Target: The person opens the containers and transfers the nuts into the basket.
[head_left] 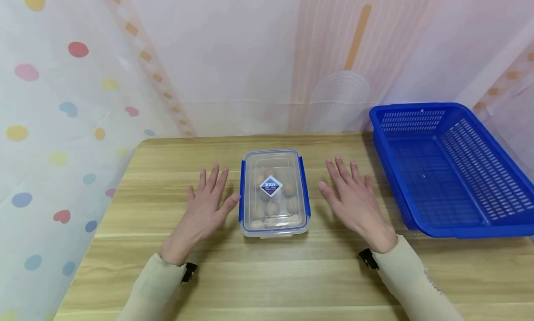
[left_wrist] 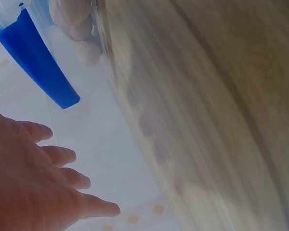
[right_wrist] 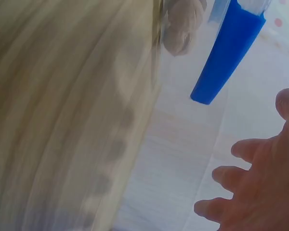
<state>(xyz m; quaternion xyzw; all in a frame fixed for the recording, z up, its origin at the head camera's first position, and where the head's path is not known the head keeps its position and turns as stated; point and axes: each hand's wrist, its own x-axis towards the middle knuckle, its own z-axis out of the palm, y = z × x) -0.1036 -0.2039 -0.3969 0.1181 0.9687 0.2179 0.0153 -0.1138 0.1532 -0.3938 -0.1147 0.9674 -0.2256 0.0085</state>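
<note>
A clear lidded plastic food container (head_left: 273, 164) sits on the table between both hands. It has blue side latches, one of them a blue latch (left_wrist: 43, 62) in the left wrist view, and a diamond-shaped label (head_left: 271, 186). Several round, light-brown things (head_left: 272, 208) show through the lid; their kind is unclear. To its left, my left hand (head_left: 204, 207) hovers palm down, fingers spread, the thumb close to the left latch. On the other side my right hand (head_left: 356, 202) is likewise spread, a little apart from the right latch (right_wrist: 229, 53). Neither hand holds anything.
A blue perforated plastic basket (head_left: 475, 232) stands at the table's right side, beyond my right hand. The wood-grain table (head_left: 267, 279) ends at a back edge against a patterned cloth backdrop (head_left: 233, 56), which also runs along the left.
</note>
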